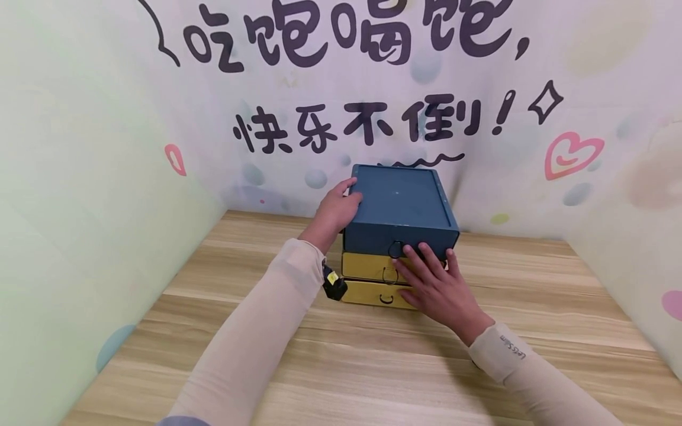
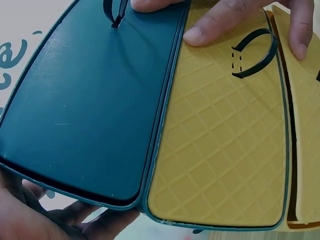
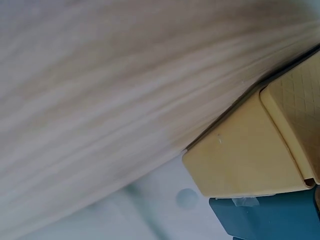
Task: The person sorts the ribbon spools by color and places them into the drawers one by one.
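Blue, the top box (image 1: pixel 401 208) sat on two yellow drawers (image 1: pixel 373 278) on the table (image 1: pixel 373 367); the left hand (image 1: pixel 335 213) gripped its left side, while the right hand (image 1: pixel 439 290) pressed flat fingers on the fronts, best pushed squarely.

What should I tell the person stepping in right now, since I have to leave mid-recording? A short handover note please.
Left hand: grips the left side of the blue drawer box, steadying it.
Right hand: open, fingers flat against the drawer fronts, tips at the blue drawer's ring pull.
Things: blue box stacked on two yellow drawers on the wooden table, close to the back wall.
Done: all three drawers look shut.
Left: likely opening a drawer; none has been pulled out yet.
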`<state>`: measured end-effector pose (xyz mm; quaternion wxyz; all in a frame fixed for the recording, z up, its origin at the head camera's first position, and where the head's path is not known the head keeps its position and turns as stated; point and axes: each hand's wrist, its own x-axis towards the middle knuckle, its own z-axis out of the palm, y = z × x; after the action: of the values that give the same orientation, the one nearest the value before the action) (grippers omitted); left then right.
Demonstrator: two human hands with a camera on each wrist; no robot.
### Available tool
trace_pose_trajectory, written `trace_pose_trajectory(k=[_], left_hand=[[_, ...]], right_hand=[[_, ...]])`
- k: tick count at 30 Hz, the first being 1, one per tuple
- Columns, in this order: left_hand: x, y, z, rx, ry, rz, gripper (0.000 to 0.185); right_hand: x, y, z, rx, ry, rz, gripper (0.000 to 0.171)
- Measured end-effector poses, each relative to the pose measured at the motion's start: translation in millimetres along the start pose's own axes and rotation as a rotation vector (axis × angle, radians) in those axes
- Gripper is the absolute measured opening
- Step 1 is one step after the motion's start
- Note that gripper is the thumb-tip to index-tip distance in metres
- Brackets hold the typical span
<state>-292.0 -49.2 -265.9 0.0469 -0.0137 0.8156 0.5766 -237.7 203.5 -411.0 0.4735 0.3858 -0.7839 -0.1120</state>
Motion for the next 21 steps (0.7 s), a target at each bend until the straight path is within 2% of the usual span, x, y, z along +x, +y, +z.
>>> trace_pose_trajectory(k=[9, 21], left_hand=[[-0.1, -0.8, -0.1, -0.009, 0.0, 0.001, 0.05], [-1.0, 1.5, 0.6, 0.0, 0.0, -0.005, 0.05]], right_hand=[[-0.2, -0.6, 3.7, -0.045, 0.037, -0.009, 0.056], [-0.9, -1.0, 2.5, -0.052, 0.023, -0.006, 0.055]])
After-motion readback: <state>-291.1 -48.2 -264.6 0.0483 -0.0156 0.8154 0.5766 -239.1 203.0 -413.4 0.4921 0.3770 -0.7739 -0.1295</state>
